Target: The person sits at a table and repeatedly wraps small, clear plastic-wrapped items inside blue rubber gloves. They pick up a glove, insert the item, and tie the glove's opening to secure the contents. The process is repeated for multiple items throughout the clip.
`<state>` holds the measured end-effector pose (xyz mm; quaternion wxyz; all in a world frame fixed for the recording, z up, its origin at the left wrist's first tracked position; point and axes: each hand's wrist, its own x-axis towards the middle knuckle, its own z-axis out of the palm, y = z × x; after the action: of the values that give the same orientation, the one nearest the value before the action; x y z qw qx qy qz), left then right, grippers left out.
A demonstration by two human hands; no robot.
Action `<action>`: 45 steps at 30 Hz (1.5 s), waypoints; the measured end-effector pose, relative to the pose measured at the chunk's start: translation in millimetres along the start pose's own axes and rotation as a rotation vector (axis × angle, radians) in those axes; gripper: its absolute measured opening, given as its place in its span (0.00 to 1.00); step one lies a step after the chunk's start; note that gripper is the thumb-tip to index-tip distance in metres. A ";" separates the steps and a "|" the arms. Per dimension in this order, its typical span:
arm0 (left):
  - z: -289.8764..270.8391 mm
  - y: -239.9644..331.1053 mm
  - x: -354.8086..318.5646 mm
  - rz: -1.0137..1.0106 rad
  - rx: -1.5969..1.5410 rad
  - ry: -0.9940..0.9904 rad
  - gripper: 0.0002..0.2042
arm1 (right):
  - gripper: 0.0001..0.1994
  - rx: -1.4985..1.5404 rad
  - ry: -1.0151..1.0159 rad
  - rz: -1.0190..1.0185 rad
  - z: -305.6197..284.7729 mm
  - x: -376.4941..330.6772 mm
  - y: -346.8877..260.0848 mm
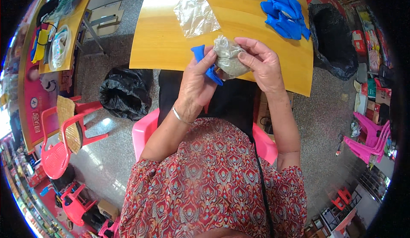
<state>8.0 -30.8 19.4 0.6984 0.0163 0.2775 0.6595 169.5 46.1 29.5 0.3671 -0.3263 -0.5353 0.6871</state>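
Note:
My left hand (197, 78) is closed around a small blue fabric piece (199, 53), whose ends stick out on both sides of the fingers. Its thumb and fingertips also grip the left side of a small clear plastic bag (231, 59) with greyish-green contents. With thumb and fingers, my right hand (264, 64) pinches the same bag from the right. Both hands are raised over the near edge of the yellow wooden table (158, 41). What the contents are, I cannot make out.
A flat clear plastic bag (196, 15) lies on the table, and a pile of blue fabric pieces (285, 14) sits at its far right. Black bag-lined bins stand at left (126, 93) and right (335, 41). A red plastic chair (55, 148) is farther left.

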 end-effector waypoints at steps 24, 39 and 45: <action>-19.8 -2.0 -8.2 -0.004 0.193 0.013 0.16 | 0.26 0.168 0.166 -0.153 5.6 0.4 2.7; -12.5 -10.0 -6.6 -0.047 0.188 -0.019 0.21 | 0.23 0.055 0.040 0.137 -5.0 8.7 15.8; 0.6 -5.9 -10.7 0.024 -0.015 -0.016 0.24 | 0.26 0.524 -0.045 0.338 5.9 -20.2 19.5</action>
<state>13.9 -41.3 21.6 0.6927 0.0197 0.2666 0.6699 172.0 22.9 12.8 0.3072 -0.2896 -0.2860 0.8602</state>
